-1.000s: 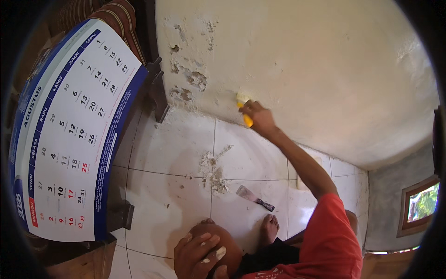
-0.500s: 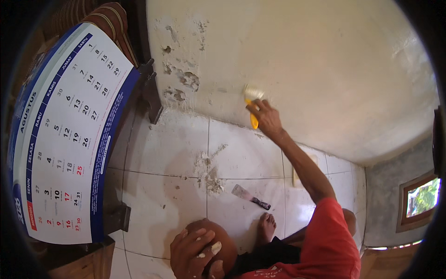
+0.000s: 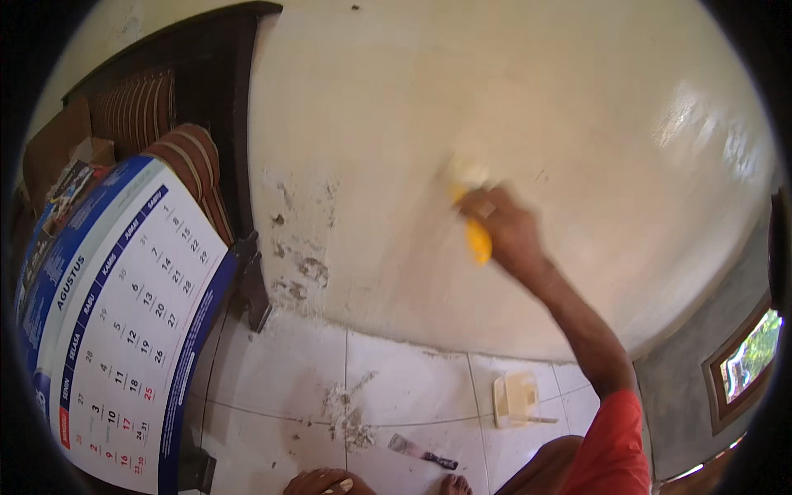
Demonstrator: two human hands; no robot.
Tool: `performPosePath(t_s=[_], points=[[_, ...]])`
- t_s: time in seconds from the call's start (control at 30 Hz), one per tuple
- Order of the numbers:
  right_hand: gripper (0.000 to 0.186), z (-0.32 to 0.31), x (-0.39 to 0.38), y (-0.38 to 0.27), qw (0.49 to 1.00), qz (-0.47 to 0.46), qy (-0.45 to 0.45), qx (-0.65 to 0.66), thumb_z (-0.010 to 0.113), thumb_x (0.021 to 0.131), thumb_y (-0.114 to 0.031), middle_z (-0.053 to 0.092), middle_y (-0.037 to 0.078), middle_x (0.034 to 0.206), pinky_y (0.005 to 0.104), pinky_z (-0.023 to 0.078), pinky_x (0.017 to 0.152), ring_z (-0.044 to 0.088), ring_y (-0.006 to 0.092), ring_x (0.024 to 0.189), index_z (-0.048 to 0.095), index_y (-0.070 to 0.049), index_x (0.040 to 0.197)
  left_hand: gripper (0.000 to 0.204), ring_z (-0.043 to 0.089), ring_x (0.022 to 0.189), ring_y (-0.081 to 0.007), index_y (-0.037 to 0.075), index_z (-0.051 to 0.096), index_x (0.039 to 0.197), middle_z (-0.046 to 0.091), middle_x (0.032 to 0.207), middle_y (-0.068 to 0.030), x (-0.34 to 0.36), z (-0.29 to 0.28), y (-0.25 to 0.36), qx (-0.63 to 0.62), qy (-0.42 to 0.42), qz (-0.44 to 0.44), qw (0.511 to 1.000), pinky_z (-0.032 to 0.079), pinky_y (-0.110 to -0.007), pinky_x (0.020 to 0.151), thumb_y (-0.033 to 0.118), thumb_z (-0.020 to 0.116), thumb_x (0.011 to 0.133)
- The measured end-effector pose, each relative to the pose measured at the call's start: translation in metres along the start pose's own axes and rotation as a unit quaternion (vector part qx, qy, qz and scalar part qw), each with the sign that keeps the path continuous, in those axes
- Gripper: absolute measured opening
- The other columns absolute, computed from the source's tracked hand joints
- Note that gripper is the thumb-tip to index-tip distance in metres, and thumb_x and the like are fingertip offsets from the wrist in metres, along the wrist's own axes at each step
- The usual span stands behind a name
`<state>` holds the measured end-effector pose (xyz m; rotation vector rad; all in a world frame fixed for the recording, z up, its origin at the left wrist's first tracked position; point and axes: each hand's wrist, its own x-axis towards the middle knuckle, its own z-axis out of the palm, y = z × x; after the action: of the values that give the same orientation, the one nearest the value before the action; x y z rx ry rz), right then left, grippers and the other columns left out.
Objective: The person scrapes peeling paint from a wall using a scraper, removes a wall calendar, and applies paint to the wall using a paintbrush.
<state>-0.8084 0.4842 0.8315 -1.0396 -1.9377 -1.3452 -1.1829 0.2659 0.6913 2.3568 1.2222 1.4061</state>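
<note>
Gripped in my right hand (image 3: 505, 227) is a paintbrush with a yellow handle (image 3: 479, 242), blurred by motion. Its pale bristles are up against the cream wall (image 3: 577, 115), and my arm is stretched out toward it. Low in the picture, my left hand (image 3: 320, 482) rests on my knee, fingers laid over it and flecked with white; the lower edge cuts most of it off. On the tiles lies a putty knife (image 3: 422, 452) with a dark handle. A cream plastic container (image 3: 516, 400) stands by the wall's foot, to the right.
Chipped, pitted plaster (image 3: 309, 272) marks the wall's lower left. Crumbled debris (image 3: 351, 417) is scattered over the white floor tiles. A large calendar (image 3: 124, 330) fills the left side, before a dark wooden seat with striped cushions (image 3: 194, 157). A small window (image 3: 749, 356) is at right.
My right hand and the paintbrush have moved higher up the wall and slightly right. The view has tilted up, so the floor and my left hand sit lower, and the container shows clearly.
</note>
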Motion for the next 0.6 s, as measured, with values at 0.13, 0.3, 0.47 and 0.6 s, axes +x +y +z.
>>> performPosePath(t_s=[0.13,0.3,0.47,0.6], points=[[0.031,-0.037,0.047,0.053,0.978,0.062,-0.144,0.134,0.072,0.076,-0.002,0.063,0.001,0.101,0.0365,0.055,0.066,0.062,0.024,0.086,0.067,-0.016,0.104,0.022,0.063,0.091,-0.0391,0.0,0.065,0.101,0.067,0.1,-0.0191,0.048,0.002,0.049,0.067,0.004,-0.029,0.997,0.051,-0.048,0.083,0.019,0.063,0.089],[0.02,-0.158,0.29,0.291,0.967,0.139,-0.018,0.213,0.069,0.084,0.006,0.067,0.007,0.1,0.0292,0.053,0.079,0.065,0.022,0.094,0.067,-0.005,0.1,0.024,0.061,0.089,-0.0411,0.0,0.065,0.098,0.066,0.097,-0.0199,0.196,-0.07,0.157,0.082,-0.044,-0.188,0.978,0.051,-0.046,0.084,0.02,0.066,0.087],[0.014,-0.341,0.553,0.521,0.975,0.21,0.056,0.049,0.065,0.094,-0.005,0.067,0.003,0.11,0.0258,0.051,0.075,0.062,0.0118,0.095,0.068,-0.006,0.108,0.025,0.065,0.1,-0.0345,0.006,0.068,0.1,0.069,0.105,-0.0145,0.373,-0.199,0.291,0.067,-0.257,-0.41,0.873,0.049,-0.047,0.093,0.026,0.066,0.086],[0.034,-0.414,0.683,0.603,0.975,0.011,0.112,-0.192,0.07,0.08,-0.006,0.067,0.003,0.11,0.031,0.054,0.068,0.064,0.0219,0.088,0.073,-0.02,0.111,0.019,0.068,0.092,-0.0328,0.009,0.07,0.092,0.071,0.096,-0.0109,0.428,-0.294,0.369,0.081,-0.251,-0.425,0.866,0.052,-0.045,0.084,0.025,0.068,0.082]])
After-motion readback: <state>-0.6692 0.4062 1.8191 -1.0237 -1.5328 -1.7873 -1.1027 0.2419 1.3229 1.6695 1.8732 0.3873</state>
